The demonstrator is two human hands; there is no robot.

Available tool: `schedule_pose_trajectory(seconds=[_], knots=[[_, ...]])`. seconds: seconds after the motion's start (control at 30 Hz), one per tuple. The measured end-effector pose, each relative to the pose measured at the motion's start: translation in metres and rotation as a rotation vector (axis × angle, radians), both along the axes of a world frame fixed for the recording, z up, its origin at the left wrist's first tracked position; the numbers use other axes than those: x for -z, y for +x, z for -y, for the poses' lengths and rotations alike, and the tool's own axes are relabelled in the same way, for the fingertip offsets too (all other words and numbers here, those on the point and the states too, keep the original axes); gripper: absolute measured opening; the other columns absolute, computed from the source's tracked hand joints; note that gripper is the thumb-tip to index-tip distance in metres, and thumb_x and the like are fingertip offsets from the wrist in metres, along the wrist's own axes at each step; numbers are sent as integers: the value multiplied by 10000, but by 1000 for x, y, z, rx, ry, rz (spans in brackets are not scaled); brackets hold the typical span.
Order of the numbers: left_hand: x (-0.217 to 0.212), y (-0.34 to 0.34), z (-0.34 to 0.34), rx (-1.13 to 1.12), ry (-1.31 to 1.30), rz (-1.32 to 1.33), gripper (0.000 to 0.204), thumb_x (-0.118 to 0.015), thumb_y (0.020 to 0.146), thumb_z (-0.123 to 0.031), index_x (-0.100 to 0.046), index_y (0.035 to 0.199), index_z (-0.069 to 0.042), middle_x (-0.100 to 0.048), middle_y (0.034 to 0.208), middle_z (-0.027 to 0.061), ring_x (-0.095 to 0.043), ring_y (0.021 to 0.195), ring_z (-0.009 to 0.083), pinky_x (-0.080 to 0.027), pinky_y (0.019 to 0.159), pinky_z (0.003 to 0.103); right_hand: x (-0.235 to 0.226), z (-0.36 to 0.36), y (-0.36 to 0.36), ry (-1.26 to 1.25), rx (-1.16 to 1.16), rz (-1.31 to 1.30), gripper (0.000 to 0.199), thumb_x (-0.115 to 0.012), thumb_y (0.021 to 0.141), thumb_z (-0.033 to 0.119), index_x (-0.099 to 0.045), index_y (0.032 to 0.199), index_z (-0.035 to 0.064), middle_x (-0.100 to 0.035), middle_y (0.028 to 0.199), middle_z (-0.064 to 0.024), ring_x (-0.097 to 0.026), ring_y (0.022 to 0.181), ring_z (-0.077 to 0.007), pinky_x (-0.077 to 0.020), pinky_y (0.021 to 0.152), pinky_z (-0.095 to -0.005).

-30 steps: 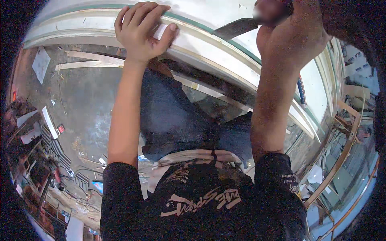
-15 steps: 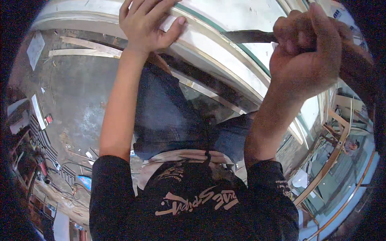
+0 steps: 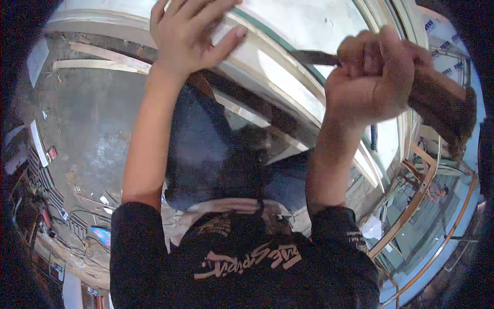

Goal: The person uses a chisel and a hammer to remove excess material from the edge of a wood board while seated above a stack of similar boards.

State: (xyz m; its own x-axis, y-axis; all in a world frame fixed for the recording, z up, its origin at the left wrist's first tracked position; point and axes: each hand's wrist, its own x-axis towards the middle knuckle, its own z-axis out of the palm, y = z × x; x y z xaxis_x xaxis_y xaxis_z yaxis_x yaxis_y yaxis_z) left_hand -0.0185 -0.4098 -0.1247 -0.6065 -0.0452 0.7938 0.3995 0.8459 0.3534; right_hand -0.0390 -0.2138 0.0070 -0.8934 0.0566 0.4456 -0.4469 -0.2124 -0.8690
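Observation:
My right hand [image 3: 368, 77] is wrapped round the thick brown wooden handle [image 3: 445, 103] of a tool that looks like a chisel. Its flat dark blade [image 3: 316, 57] points left, and the tip is by the green strip [image 3: 278, 44] along the edge of a white panel [image 3: 314, 23]. Whether the tip touches the strip cannot be made out. My left hand [image 3: 188, 38] is open, fingers spread, over the pale frame [image 3: 257, 59] bordering the panel; some fingertips lie at the picture's upper edge.
Pale wooden strips [image 3: 105, 64] lie on the grey floor [image 3: 92, 113] at left. A dark beam [image 3: 257, 100] runs beneath the frame. Cables and scraps lie at lower left, near a blue packet [image 3: 101, 235]. At right stand wooden framing [image 3: 411, 221] and another person [image 3: 437, 193] farther off.
My right hand and the tool have shifted left and slightly down in the picture, with the handle end tipped lower. My left hand stays open over the frame. The whole view has shifted a little.

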Motion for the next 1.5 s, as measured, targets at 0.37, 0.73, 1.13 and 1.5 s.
schedule_pose_trajectory(seconds=[0.37,0.73,1.13,1.5], knots=[[6,1,5,28,-83,77,387,-745,843,-456,-775,1158,-232,-718,1163,1,-641,1128,214,-350,1109,442,-3,-20,-14,60,-353,9,205,-625,870,-65,-490,827,82,-386,585,-24,-319,464,-115,-292,441,-284],[-25,22,-70,331,-11,384,322,-782,844,-313,-754,1131,-170,-722,1134,44,-608,1148,258,-345,1082,467,-19,-73,27,275,168,110,221,-722,798,-79,-536,804,42,-520,617,-55,-451,459,-124,-335,410,-276],[-18,25,-111,345,32,333,307,-838,797,-316,-774,1075,-205,-746,1041,-9,-648,1031,225,-360,1003,425,-84,-137,69,16,-55,-195,226,-606,804,80,-425,676,123,-369,635,-3,-342,547,-116,-292,500,-303],[-9,0,-22,-11,3,-69,202,-737,904,-352,-776,1043,-211,-733,1074,-24,-637,1079,202,-367,1042,418,-19,-91,26,-25,-58,-263,99,-626,899,11,-548,860,57,-378,665,-18,-352,497,-126,-374,451,-294]])
